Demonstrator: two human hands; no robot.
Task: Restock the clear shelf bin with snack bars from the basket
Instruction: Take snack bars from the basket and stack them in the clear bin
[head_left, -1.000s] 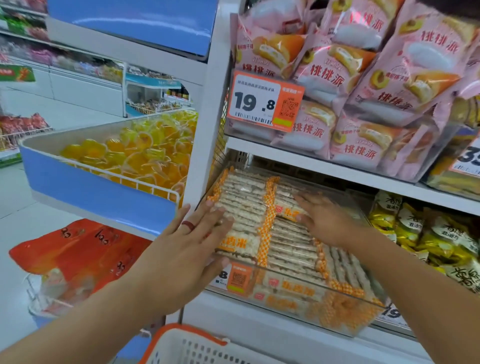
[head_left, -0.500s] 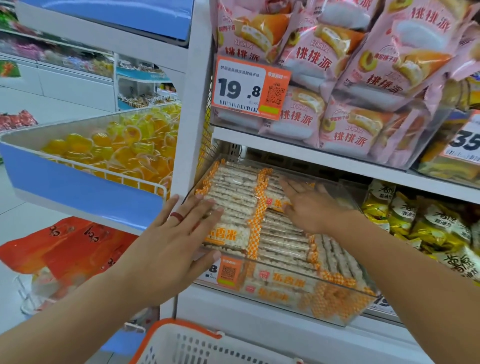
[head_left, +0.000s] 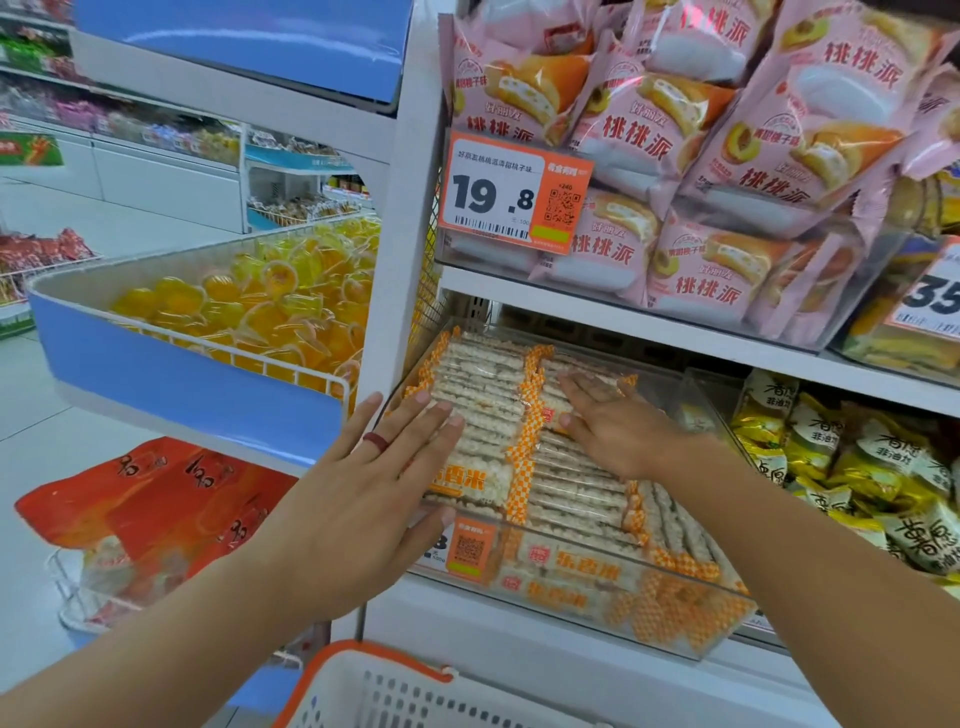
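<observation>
**Head view: bin nearly full, hands flattening the rows**

You are pressing both hands flat, fingers straight, gripping nothing: your left hand (head_left: 358, 499) at frame centre on the left row of snack bars (head_left: 483, 415), your right hand (head_left: 618, 431) just right of it. The clear shelf bin (head_left: 675, 613) is looking packed in tidy rows. The basket (head_left: 395, 686), bottom centre, is showing only its rim, so what is left I cannot tell.

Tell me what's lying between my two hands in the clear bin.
In the head view, packed snack bars in the clear bin fill the gap between the left hand and right hand, with a strip of orange checkered wrapper ends down the middle.
</observation>
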